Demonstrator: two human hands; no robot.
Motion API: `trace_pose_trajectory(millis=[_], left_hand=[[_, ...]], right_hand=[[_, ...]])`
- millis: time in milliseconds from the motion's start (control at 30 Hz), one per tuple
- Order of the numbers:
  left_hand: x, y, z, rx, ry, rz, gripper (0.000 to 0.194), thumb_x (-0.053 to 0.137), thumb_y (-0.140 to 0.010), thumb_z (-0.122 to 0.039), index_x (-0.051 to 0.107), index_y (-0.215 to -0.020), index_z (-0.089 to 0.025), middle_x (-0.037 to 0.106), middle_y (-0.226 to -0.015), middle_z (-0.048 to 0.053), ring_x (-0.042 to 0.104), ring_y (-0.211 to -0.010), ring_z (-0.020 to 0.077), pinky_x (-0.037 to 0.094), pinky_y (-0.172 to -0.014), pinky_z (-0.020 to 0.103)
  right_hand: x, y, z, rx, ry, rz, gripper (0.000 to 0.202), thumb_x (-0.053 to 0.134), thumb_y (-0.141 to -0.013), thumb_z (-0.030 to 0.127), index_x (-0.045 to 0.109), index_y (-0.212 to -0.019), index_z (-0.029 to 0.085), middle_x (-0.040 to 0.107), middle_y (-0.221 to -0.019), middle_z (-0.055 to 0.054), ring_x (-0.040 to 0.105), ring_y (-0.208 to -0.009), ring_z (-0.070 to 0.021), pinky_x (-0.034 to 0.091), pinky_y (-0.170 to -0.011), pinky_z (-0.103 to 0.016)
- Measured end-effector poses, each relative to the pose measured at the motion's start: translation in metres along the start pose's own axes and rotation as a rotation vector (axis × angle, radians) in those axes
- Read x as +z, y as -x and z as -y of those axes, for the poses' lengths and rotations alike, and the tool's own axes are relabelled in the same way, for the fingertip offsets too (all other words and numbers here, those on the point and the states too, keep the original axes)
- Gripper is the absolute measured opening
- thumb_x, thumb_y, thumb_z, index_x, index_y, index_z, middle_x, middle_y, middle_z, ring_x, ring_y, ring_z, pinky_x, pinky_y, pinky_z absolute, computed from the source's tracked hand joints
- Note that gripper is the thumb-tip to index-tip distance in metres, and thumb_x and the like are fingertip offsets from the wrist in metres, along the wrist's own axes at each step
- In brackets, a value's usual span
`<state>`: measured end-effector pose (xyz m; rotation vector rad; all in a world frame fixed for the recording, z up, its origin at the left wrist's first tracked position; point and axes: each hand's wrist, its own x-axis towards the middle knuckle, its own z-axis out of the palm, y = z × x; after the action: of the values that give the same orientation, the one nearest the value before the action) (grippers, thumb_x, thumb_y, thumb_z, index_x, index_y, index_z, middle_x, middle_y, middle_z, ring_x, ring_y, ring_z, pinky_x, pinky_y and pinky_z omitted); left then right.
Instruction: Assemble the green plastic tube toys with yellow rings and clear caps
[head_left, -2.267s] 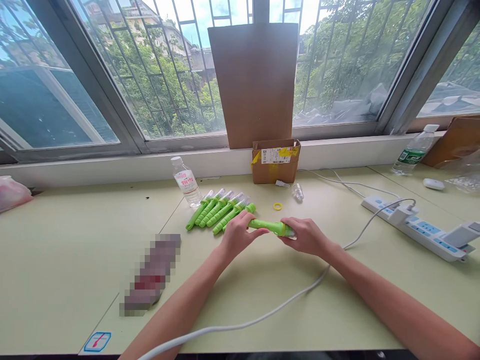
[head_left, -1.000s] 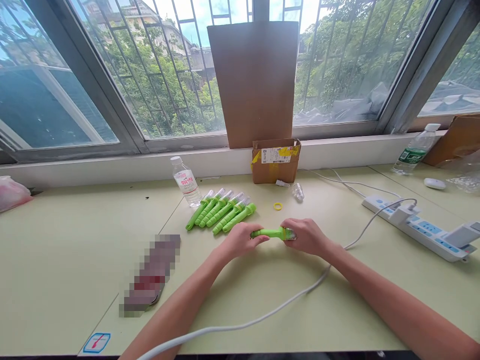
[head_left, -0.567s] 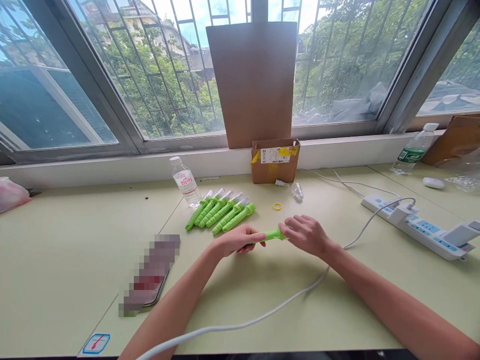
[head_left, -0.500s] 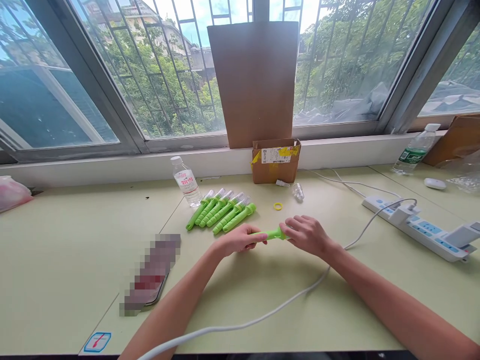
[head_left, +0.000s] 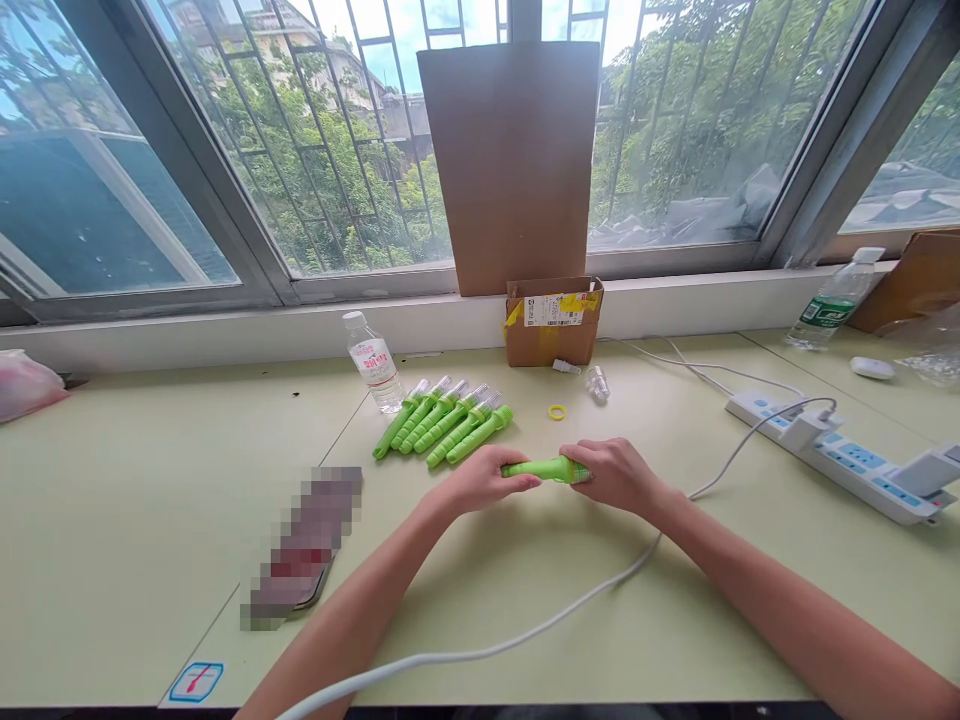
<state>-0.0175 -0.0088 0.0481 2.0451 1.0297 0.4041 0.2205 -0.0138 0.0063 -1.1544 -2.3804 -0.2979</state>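
Note:
I hold one green plastic handle (head_left: 541,468) level above the pale green table (head_left: 112,480), between both hands. My left hand (head_left: 480,479) grips its narrow end. My right hand (head_left: 613,473) is closed around its wide end, where a clear cap shows. Just behind my left hand lies a row of several matching green handles (head_left: 442,421) side by side, most with clear caps. A small yellow ring (head_left: 556,412) rests on the table beyond the held handle. Near it lies a loose clear cap (head_left: 597,383).
A small open cardboard box (head_left: 552,322) stands at the window sill under a leaning cardboard sheet (head_left: 511,160). A water bottle (head_left: 373,362) stands behind the row. A white power strip (head_left: 847,457) and cable (head_left: 525,630) lie right. A blurred phone-like object (head_left: 304,545) lies left.
My right hand, whose fingers were spread over the handle's wide end half a second ago, has closed on it again. The handle stays level between both hands.

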Motion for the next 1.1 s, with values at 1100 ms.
trace_pose_trajectory(millis=[1100], left_hand=[[0.042,-0.012,0.001,-0.173,-0.799,-0.160,0.020,0.040,-0.084,-0.016,0.060,-0.087,-0.014,0.062,-0.074,0.012,0.060,-0.070,0.0232,0.036,-0.060,0.030]], right_hand=[[-0.002,-0.003,0.007,0.111,0.109,0.190,0.019,0.052,-0.061,0.007,0.053,-0.072,0.022,0.062,-0.064,0.003,0.048,-0.051,-0.0118,0.015,-0.052,-0.027]])
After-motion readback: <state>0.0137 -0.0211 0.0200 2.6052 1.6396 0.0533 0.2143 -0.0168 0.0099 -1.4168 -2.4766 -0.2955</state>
